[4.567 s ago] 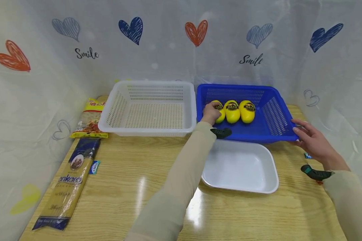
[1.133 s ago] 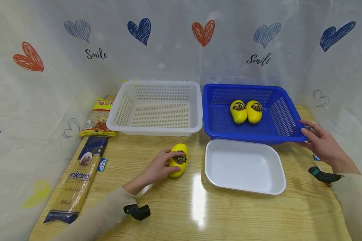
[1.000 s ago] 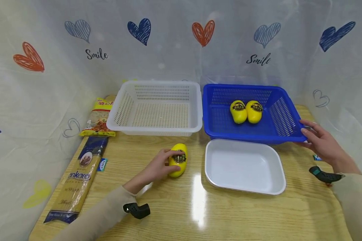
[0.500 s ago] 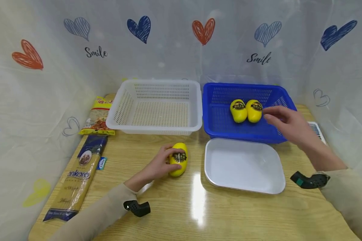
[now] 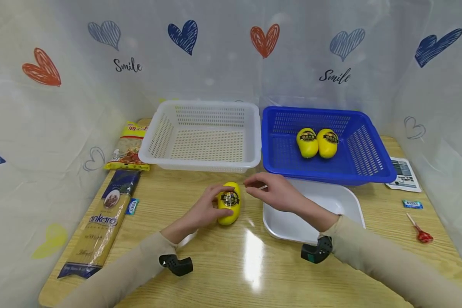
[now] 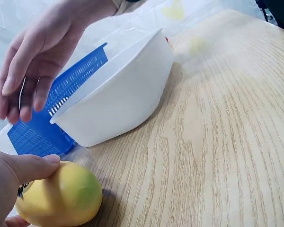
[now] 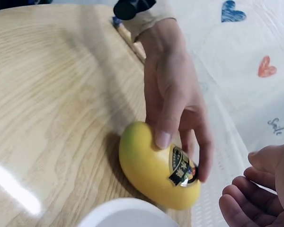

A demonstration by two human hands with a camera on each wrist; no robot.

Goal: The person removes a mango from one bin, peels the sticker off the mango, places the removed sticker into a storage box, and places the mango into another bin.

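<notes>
In the head view my left hand (image 5: 205, 209) grips a yellow mango (image 5: 232, 209) on the table, thumb on the near side and fingers across its dark label. The left wrist view shows the mango's greenish end (image 6: 87, 187) beyond my thumb. My right hand (image 5: 275, 191) hovers just right of the mango, apart from it, over the left edge of a white tub (image 5: 340, 199). Its fingers are loosely bent with nothing between them, as the right wrist view shows. Two more labelled mangoes lie side by side, the left mango (image 5: 307, 145) and right mango (image 5: 327, 147), in the blue basket (image 5: 281, 164).
A white basket (image 5: 200, 164) stands left of the blue one. Along the left lie a yellow food bag (image 5: 128, 149), a spaghetti packet (image 5: 100, 226) and a small candy (image 5: 132, 206). On the right are a white packet (image 5: 405, 175), another candy (image 5: 413, 204) and a lollipop (image 5: 423, 235).
My left hand has brought one mango from the blue basket to the table and stayed on it. My right hand has left the blue basket's right edge and swung left toward that mango.
</notes>
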